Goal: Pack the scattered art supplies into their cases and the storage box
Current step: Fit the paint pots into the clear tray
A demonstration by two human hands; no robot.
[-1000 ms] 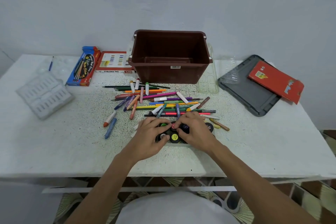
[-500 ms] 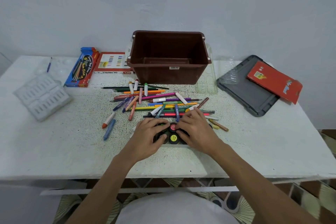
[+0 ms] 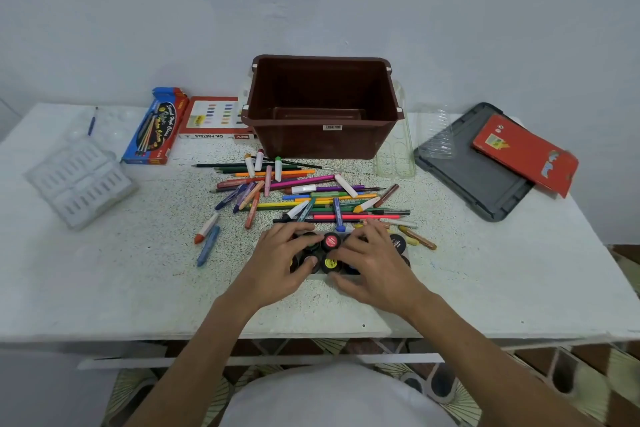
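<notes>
The fingers [image 3: 294, 229] of the left hand [image 3: 277, 260] are curled over the left part of a cluster of paint pots [image 3: 330, 242], with the thumb laid against its near side. The fingers [image 3: 375, 234] of the right hand [image 3: 375, 269] are bent and slightly spread over the right part of the same cluster, the thumb set at its near edge, so the pots are clasped from both sides. A red lid and a yellow lid are seen between the two hands, and a black lid shows past the right knuckles. The cluster is set near the middle of the desk [image 3: 104, 288], closer to the front edge than to the back.

Just behind the hands a loose heap of pencils and crayons [image 3: 311, 199] is spread. Two stray crayons [image 3: 206, 228] are laid apart to the left of it. Behind the heap, by the back edge, an open brown box [image 3: 325, 142] is stood upright, and a clear tray [image 3: 394, 156] is laid just beside its right wall. Towards the back right corner a grey lid [image 3: 474, 177] is laid flat, with a red packet [image 3: 523, 152] resting partly on it. To the left of the box a pastel box [image 3: 214, 118] and a blue pencil case [image 3: 156, 128] are laid side by side, and a white moulded tray [image 3: 79, 180] is placed near the left edge
</notes>
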